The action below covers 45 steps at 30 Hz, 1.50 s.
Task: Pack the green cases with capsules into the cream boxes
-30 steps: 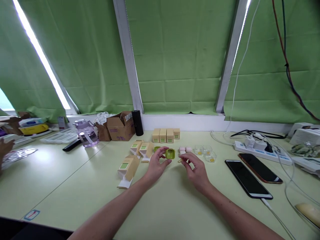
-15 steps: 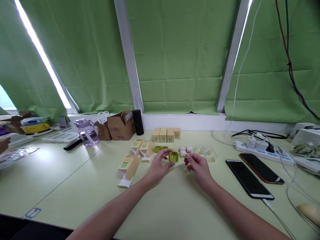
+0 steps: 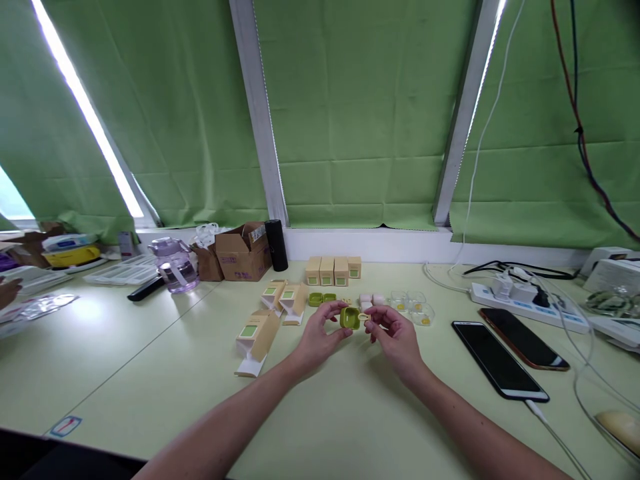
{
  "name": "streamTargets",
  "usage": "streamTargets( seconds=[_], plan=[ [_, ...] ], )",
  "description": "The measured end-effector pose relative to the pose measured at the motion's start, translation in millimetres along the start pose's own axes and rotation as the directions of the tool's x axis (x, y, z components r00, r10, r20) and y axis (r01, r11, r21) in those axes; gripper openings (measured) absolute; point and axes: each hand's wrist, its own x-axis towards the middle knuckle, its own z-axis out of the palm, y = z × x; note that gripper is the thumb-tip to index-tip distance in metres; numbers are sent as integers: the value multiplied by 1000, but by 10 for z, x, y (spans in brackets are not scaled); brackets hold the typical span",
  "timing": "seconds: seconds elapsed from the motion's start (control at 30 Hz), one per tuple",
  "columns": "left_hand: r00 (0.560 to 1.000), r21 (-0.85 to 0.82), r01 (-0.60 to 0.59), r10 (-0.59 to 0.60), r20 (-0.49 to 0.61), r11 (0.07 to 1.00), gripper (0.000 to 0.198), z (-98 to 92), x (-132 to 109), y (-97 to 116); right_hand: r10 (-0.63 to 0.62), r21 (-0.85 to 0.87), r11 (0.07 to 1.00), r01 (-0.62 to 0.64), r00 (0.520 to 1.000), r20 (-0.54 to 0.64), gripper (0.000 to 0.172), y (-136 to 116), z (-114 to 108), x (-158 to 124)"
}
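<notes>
One small olive-green case (image 3: 350, 319) was grasped between the thumb and fingers of the left hand (image 3: 320, 331), its hollow side turned toward the viewer. The right hand (image 3: 397, 333) pinched a pale yellow ring (image 3: 364, 317) by its right end, thumb against fingers. The ring lay right at the case's right edge in the view — whether the two touched, I could not tell. Both were held over the middle of the pale table (image 3: 345, 413).

Just behind the left hand, a second green case (image 3: 322, 299) lay spread open on the table. Some pinkish-white pieces (image 3: 371, 300) sat behind the right hand, with three clear cups (image 3: 411, 305) beside them, each showing a yellow spot. Four tan boxes (image 3: 327, 270) stood in a row farther back, and three opened cartons (image 3: 257, 339) lay to the left.

On the right were a white-framed phone (image 3: 500, 361), plugged into a cable, a darker phone (image 3: 523, 338) and a power strip (image 3: 530, 308). Off to the left stood a purple jug (image 3: 175, 267) — and, at the edge, part of another person's hand (image 3: 9, 291).
</notes>
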Motion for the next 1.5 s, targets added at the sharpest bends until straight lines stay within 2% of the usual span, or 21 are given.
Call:
streamTargets(
  seconds=[0.13,0.23,0.4,0.57,0.67,0.8,1.03,1.3,1.5],
  plan=[
    [1000,18,-23,23,5,1000,45,9,-7,4,-65,-139,988,63,998,-5,25,-13,0,-30],
    [999,46,-32,31,24,998,45,11,-13,23,-184,-287,940,182,983,21,16,-44,-6,-53],
    [996,62,-77,75,40,995,44,19,-23,41,-402,-455,799,392,912,80,12,-66,-8,-70],
    [993,69,-107,104,51,992,44,29,-35,44,-503,-540,678,498,851,153,21,-47,-18,-56],
    [989,70,-136,131,64,988,42,30,-43,68,-543,-591,596,545,815,203,22,-52,-29,-52],
    [986,56,-154,150,77,986,40,33,-49,113,-572,-675,464,574,776,266,21,-86,-23,-71],
    [979,72,-185,178,98,980,40,31,-59,157,-552,-810,274,518,775,309,21,-143,10,-96],
    [978,68,-191,184,99,979,43,29,-69,164,-571,-816,195,543,740,356,19,-159,26,-76],
    [973,45,-210,205,107,977,44,35,-67,153,-673,-782,151,604,643,366,13,-145,40,-50]
  ],
)
